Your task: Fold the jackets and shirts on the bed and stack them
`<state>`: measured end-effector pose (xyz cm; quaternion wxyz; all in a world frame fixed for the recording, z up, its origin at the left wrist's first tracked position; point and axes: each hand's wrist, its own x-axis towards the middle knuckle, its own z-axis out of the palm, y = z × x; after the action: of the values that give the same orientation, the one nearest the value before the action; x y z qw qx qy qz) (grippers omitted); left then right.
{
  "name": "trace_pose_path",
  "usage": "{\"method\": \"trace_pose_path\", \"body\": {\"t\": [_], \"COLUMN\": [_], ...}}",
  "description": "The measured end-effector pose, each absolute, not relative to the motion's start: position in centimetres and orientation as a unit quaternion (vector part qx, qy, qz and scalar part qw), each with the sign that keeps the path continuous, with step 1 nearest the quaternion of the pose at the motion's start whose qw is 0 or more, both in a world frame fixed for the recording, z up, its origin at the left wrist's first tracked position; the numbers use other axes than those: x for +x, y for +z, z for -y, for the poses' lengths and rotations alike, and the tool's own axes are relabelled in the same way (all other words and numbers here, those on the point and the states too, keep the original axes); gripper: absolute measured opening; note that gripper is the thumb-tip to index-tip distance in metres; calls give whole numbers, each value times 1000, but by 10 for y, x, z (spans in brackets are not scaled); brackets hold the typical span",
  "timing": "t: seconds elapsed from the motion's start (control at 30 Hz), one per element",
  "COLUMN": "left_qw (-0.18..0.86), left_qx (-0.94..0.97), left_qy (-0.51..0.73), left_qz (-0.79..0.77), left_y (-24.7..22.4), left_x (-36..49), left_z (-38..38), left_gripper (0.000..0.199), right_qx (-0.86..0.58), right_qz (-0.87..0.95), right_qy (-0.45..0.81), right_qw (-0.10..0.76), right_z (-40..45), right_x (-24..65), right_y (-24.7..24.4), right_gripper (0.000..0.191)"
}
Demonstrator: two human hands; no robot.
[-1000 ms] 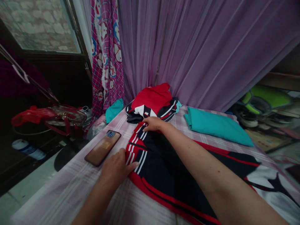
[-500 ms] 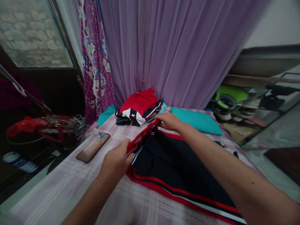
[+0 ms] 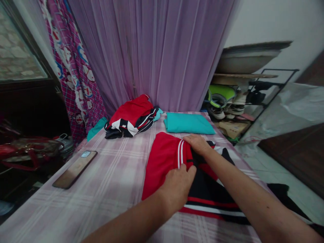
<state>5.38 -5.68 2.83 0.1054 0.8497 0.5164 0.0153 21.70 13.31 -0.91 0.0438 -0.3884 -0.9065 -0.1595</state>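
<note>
A dark garment [image 3: 207, 184] with red and white trim lies on the checked sheet [image 3: 108, 209], right of the middle, its red part [image 3: 162, 160] spread flat to the left. The left hand [image 3: 178, 184] is on the near side of the striped band [image 3: 181, 152], its fingers bent and its thumb set a little apart from them; I cannot tell whether they pinch the cloth or only press on it. The right hand [image 3: 197, 144] is at the far end of that band, knuckles up, with its fingertips against the red cloth (whether they grasp the edge, I cannot tell either). The right forearm crosses over the dark part of the garment.

Beyond the right hand lies a folded teal cloth [image 3: 188, 123], apart from the garment. To its left, in front of the purple curtain [image 3: 172, 57], sits a heap of clothes [image 3: 133, 113] in red, dark and white. A phone [image 3: 74, 170] lies well to the left of both hands, its camera side up. Past the sheet on the right stands a rack [image 3: 253, 76] with shoes [image 3: 234, 109] on it.
</note>
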Motion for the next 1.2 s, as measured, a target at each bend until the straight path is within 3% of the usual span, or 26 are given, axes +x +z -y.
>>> {"method": "trace_pose_path", "body": {"t": [0.2,0.37,0.43,0.53,0.6,0.73,0.8,0.97,1.1,1.2], "left_qw": [173,351,312,199,218,386,418,439,434,441], "left_qx": [844,812,778,725,660,579,590,603,579,549], "left_qy": [45,131,211,239,256,268,256,239,281,277], "left_qz": [-505,-447,-502,-614,-672,-667,-642,-622,-631,-654], "left_y": [23,30,34,37,33,17,9,-2,-2,2], "left_x": [64,27,-3,-47,-65,-71,-68,-75,-108,-142], "left_z": [52,28,3,-46,-76,-111,-119,-122,-84,-23], "left_gripper": [55,46,32,28,41,63,58,46,52,59], "right_qx": [-414,-498,-580,-737,-795,-822,-830,-774,-699,-592], "right_qz": [902,863,809,674,606,557,548,630,708,779], "right_qy": [-117,-85,-88,-38,40,114,103,65,-18,-27], "right_qw": [26,6,27,28,8,12,10,1,100,202], "right_z": [-138,-125,-117,-109,-107,-106,-105,-112,-143,-169], "right_x": [217,237,257,291,308,314,307,284,240,179], "right_y": [-15,-6,-3,-4,-9,-22,-24,-9,23,43], "right_gripper": [28,35,40,55,73,92,90,46,44,52]}}
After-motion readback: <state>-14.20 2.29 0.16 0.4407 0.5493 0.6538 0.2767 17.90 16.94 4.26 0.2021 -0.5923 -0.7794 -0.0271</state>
